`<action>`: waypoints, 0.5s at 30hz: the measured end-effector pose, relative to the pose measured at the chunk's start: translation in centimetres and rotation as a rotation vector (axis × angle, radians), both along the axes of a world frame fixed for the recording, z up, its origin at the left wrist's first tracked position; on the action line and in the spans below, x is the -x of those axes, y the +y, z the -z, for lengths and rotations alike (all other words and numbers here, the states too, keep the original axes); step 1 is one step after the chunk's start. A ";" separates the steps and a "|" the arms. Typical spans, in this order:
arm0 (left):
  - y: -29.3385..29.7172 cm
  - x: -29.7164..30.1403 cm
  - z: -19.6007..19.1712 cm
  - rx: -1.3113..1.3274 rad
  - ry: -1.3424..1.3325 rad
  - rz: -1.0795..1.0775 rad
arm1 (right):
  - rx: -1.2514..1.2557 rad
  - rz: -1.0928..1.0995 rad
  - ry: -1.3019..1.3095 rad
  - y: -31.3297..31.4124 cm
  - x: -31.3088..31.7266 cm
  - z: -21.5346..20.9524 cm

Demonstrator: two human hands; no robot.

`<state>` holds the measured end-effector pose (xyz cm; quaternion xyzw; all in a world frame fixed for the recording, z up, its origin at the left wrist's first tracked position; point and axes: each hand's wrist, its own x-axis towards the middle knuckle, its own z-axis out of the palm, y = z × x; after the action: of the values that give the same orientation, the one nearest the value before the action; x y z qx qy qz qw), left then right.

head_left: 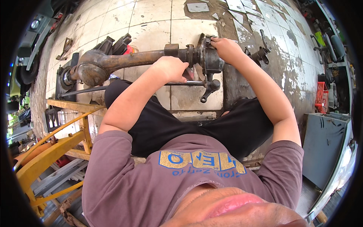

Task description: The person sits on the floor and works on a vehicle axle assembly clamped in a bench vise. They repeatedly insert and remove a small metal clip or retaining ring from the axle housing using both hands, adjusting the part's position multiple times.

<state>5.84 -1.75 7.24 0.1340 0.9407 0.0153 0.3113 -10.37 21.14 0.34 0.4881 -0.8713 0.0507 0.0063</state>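
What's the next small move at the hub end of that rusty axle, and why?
Probably keep the left hand bracing the axle tube while the right hand works the part at the hub flange. Both hands already rest there; whether either holds a tool is hidden.

Both arms reach forward, left hand (172,68) fisted, right hand (226,49) curled downward.

Beyond both hands spreads a floor of pale square tiles (151,15), stained and cracked, with broken pieces (234,7) lying farther off; left of the left hand stands a yellow steel frame (49,151), right of the right hand a grey metal cabinet (325,147) in daylight
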 end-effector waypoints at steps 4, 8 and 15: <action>-0.1 0.0 0.2 0.021 -0.002 0.015 | -0.037 0.008 -0.043 0.1 0.7 -0.3; -0.2 0.2 -0.1 0.025 -0.015 0.005 | -0.082 -0.015 -0.030 0.0 0.6 -0.2; -0.4 -0.1 0.3 0.030 -0.004 0.001 | -0.090 0.039 -0.106 -0.3 0.7 -0.9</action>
<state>5.92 -2.15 6.95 0.1299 0.9402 0.0013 0.3149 -11.03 20.83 1.24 0.4675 -0.8811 0.0373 -0.0610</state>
